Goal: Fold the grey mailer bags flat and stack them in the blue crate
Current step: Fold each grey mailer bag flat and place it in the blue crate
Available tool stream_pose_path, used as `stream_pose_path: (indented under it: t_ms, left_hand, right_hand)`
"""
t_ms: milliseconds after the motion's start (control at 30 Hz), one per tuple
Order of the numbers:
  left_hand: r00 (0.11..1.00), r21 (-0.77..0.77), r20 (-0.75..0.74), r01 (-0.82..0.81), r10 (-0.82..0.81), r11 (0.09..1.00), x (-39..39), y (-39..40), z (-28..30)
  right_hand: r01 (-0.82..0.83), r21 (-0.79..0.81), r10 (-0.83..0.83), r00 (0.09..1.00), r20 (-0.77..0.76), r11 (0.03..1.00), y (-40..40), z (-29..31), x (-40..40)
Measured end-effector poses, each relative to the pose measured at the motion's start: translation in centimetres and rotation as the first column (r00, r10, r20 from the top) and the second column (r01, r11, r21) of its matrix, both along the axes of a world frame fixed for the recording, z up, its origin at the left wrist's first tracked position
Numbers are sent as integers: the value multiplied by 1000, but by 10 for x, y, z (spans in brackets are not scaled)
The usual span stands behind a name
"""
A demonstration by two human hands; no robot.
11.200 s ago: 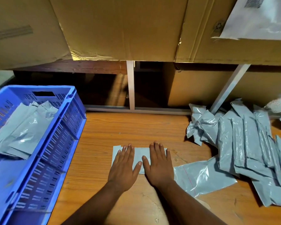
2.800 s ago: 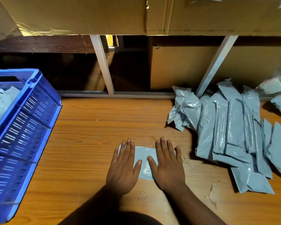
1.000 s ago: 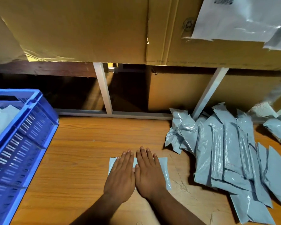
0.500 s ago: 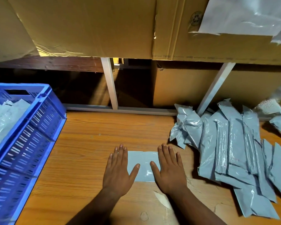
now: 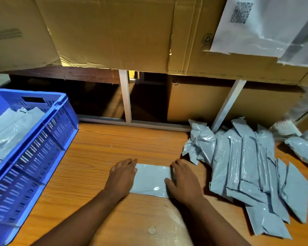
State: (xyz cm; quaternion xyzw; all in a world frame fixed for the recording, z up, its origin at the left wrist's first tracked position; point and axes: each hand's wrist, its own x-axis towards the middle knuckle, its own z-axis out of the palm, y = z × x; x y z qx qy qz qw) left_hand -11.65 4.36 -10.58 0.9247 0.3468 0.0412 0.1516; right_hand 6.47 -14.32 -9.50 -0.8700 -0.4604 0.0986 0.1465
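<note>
A: While the folded mailer bag [image 5: 150, 180] lies flat between both sets of fingers, how far along would you say this is?

B: Partway, I'd judge. Well left of the fingers, the blue crate [image 5: 43, 150] already holds several flattened bags [image 5: 11, 128]. Just right of the fingers sprawls a big pile of grey bags [image 5: 247, 166], not yet stacked, so most of the work seems left.

A: And the hands?

B: The left hand [image 5: 122, 176] lies flat on the wooden table [image 5: 100, 157], fingers nearly straight and close together, their inner edge against the bag's left end. The right hand [image 5: 184, 181] covers the bag's right end, fingers gently spread, thumb [image 5: 168, 181] resting on the plastic. Neither grips anything; both press down. The bag looks ready to lift across to the crate.
</note>
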Motion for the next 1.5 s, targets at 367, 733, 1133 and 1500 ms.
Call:
stream_pose_path:
  t_ms: [367, 733, 1133, 1500]
  left_hand:
    - [1000, -184, -3, -6, 6, 983, -29, 14, 19]
    - [962, -271, 269, 130, -55, 954, -87, 55, 112]
    - [826, 28, 560, -95, 63, 995, -249, 176, 219]
    - [752, -204, 539, -321, 380, 925, -322, 273, 185]
  right_hand:
    - [-199, -115, 202, 979, 16, 973, 29, 16, -8]
    - [-287, 102, 299, 945, -131, 952, 70, 116, -45]
    - [-535, 405, 415, 840, 349, 742, 245, 207, -177]
    - [-411, 405, 262, 890, 373, 817, 426, 219, -265]
